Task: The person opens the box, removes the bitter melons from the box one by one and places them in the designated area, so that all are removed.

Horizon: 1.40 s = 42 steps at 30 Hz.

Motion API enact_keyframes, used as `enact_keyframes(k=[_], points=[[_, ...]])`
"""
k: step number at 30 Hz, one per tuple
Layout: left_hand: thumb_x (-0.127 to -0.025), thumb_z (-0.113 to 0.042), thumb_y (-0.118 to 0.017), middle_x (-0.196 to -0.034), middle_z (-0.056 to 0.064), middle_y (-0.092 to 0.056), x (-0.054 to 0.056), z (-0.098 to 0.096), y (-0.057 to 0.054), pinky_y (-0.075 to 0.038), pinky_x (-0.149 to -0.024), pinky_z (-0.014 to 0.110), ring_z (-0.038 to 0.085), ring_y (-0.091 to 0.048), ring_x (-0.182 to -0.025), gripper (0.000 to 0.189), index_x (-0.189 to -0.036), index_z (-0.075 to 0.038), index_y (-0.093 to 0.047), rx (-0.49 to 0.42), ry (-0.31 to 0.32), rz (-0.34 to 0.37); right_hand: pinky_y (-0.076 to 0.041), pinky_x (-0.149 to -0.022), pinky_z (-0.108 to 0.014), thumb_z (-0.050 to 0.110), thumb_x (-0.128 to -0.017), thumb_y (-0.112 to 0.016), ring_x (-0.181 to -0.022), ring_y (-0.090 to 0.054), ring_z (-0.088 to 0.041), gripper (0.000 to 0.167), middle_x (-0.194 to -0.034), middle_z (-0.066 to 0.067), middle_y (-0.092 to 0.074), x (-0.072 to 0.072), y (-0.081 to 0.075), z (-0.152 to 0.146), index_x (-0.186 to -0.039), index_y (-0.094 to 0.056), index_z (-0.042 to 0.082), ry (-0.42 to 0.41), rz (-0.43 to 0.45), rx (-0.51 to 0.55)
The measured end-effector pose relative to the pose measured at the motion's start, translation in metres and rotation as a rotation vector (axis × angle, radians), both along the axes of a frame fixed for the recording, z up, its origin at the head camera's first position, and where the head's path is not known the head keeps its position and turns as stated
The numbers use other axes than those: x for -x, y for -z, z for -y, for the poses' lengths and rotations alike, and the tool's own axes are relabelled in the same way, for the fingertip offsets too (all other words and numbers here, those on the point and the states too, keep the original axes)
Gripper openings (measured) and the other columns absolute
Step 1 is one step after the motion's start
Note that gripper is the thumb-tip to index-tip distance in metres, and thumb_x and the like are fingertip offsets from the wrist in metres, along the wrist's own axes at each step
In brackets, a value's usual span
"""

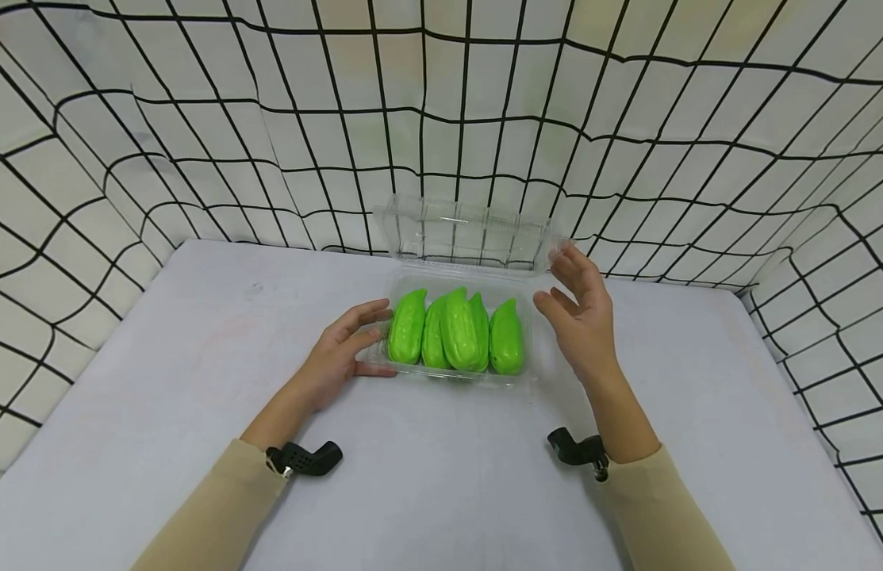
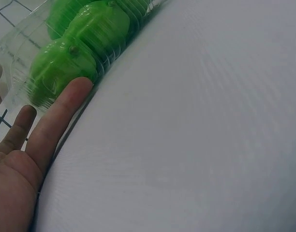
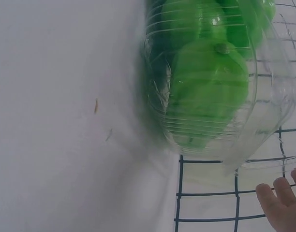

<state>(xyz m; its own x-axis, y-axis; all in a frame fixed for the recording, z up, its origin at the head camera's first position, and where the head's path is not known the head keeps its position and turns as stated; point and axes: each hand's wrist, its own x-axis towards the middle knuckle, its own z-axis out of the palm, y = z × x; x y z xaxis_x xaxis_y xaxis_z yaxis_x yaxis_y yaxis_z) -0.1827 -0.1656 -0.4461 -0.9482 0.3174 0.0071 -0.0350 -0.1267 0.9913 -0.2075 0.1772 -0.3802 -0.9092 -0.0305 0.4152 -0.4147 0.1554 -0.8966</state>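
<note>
Several glossy green gourds (image 1: 459, 329), each tapering to a tip, lie side by side in a clear plastic clamshell box (image 1: 484, 379). Its lid (image 1: 477, 234) stands raised at the back. My left hand (image 1: 337, 349) is at the box's left end with spread, fairly straight fingers; in the left wrist view one finger (image 2: 66, 108) lies along the ribbed wall. My right hand (image 1: 582, 313) is raised by the box's right side, fingertips right at the lid's right edge, thumb apart from them. The right wrist view shows those fingertips (image 3: 278, 193) below the lid's clear rim.
A white table (image 1: 427, 476) carries the box near its back edge. Black wire grid panels (image 1: 305, 111) stand behind it and at both sides, with white cloth beyond. Black camera mounts (image 1: 305, 458) sit on both wrists, next to beige sleeves (image 1: 213, 507).
</note>
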Motion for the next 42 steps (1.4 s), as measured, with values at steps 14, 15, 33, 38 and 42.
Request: enact_keyframes(k=[14,15,33,38,42], points=[[-0.106,-0.016,-0.047,-0.156,0.015,-0.031,-0.002,-0.001,0.0,-0.06,-0.079,0.055,0.042,-0.031,-0.142,0.051,-0.154,-0.007,-0.031,0.013,-0.002,-0.014,-0.032,-0.118,-0.053,0.004,-0.094,-0.064,-0.144,-0.037,-0.025,0.07,-0.155,-0.002,-0.043,0.001,0.002,0.0,-0.154,-0.036,0.026,-0.023,0.074,-0.032],[-0.106,-0.016,-0.047,-0.156,0.014,-0.031,-0.002,-0.001,0.001,-0.06,-0.079,0.055,0.042,-0.031,-0.142,0.051,-0.154,-0.007,-0.031,0.015,-0.003,-0.014,-0.032,-0.118,-0.053,0.004,-0.094,-0.064,-0.145,-0.037,-0.025,0.07,-0.155,-0.002,-0.043,0.001,0.003,0.0,-0.154,-0.035,0.026,-0.024,0.08,-0.037],[-0.106,-0.017,-0.047,-0.155,0.014,-0.033,-0.001,0.0,0.003,-0.06,-0.078,0.054,0.041,-0.032,-0.142,0.051,-0.154,-0.007,-0.032,0.028,-0.008,-0.027,-0.039,-0.113,-0.053,0.015,-0.103,-0.054,-0.144,-0.039,-0.028,0.06,-0.158,-0.007,-0.038,-0.006,-0.005,0.002,-0.157,-0.029,0.017,-0.044,0.126,-0.098],[-0.106,-0.016,-0.047,-0.155,0.014,-0.032,-0.001,0.0,0.002,-0.06,-0.078,0.055,0.041,-0.032,-0.143,0.051,-0.154,-0.007,-0.032,0.028,-0.006,-0.031,-0.037,-0.114,-0.055,0.017,-0.104,-0.052,-0.144,-0.038,-0.03,0.058,-0.158,-0.012,-0.037,-0.011,-0.013,0.003,-0.157,-0.028,0.013,-0.05,0.138,-0.099],[-0.106,-0.016,-0.046,-0.155,0.014,-0.032,-0.002,-0.001,0.0,-0.06,-0.078,0.054,0.041,-0.031,-0.143,0.05,-0.154,-0.008,-0.032,0.035,-0.007,-0.035,-0.037,-0.115,-0.052,0.022,-0.105,-0.053,-0.143,-0.04,-0.025,0.057,-0.157,-0.005,-0.04,-0.003,-0.001,-0.001,-0.157,-0.031,0.023,-0.053,0.146,-0.084]])
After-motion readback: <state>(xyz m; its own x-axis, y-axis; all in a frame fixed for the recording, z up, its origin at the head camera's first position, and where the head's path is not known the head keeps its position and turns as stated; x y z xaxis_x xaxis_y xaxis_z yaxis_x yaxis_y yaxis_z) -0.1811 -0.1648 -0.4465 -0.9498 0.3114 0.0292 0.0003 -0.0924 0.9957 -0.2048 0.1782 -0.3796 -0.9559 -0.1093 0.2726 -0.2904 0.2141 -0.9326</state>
